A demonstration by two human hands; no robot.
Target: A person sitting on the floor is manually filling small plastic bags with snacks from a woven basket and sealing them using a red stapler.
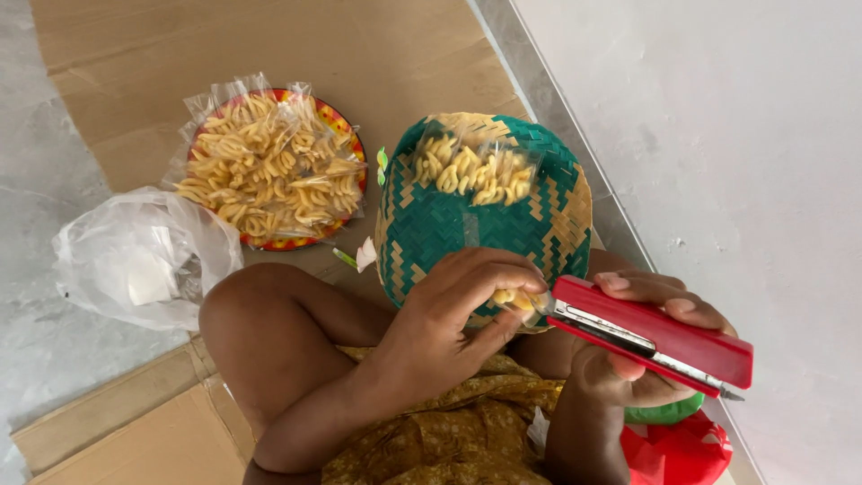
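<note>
The person sat on flat brown cardboard on the floor, knees bent, looking down at both hands.

The right hand was wrapped around a red stapler. The thumb lay along the top and the other fingers curled under it, so the hand could squeeze it. The mouth of the stapler pointed left, toward the other hand.

The left hand was closed in a pinch on a small clear bag of yellow snacks. The thumb and fingers held the bag right at the stapler's mouth, touching it. I think the bag was held there so its open end sat between the stapler's two parts. Most of that little bag was hidden by the fingers.

Just beyond the hands was a green and tan woven basket. One filled snack bag lay in its far part. It sat close, likely so a bag could be dropped in without a long reach.

Farther left, a round plate with a red rim held a pile of more snack bags, near enough to grab.

On the near left lay a crumpled clear plastic bag. On the near right, under the stapler, there was something red and green, but I could not tell what.
</note>
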